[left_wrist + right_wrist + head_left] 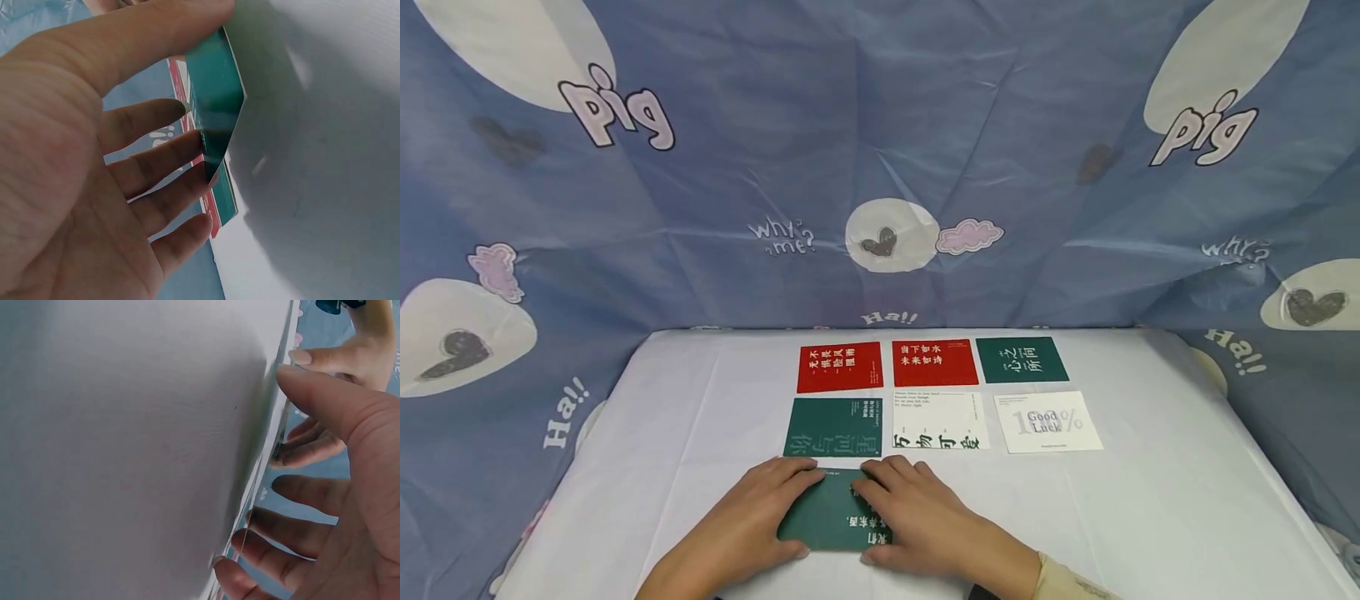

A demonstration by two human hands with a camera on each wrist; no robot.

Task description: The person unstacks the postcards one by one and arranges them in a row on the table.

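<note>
A dark green card [829, 515] with white lettering lies at the near side of the white table, below the other cards. My left hand [758, 515] holds its left end, thumb at the near edge and fingers at the far edge. From the other side my right hand [919, 518] holds the right end in the same way, covering part of the lettering. In the left wrist view, the thumb and fingers of the left hand [94, 150] span the green card [215, 81]. The right hand [337, 481] has its fingertips along the card's edge in the right wrist view.
Beyond the hands, two rows of cards lie flat: red cards [839, 367] [935, 363] and a green card [1022, 360] behind, a green card [832, 427] and white cards [937, 419] [1048, 422] in front. A blue patterned cloth [880, 167] surrounds the white table [1180, 500].
</note>
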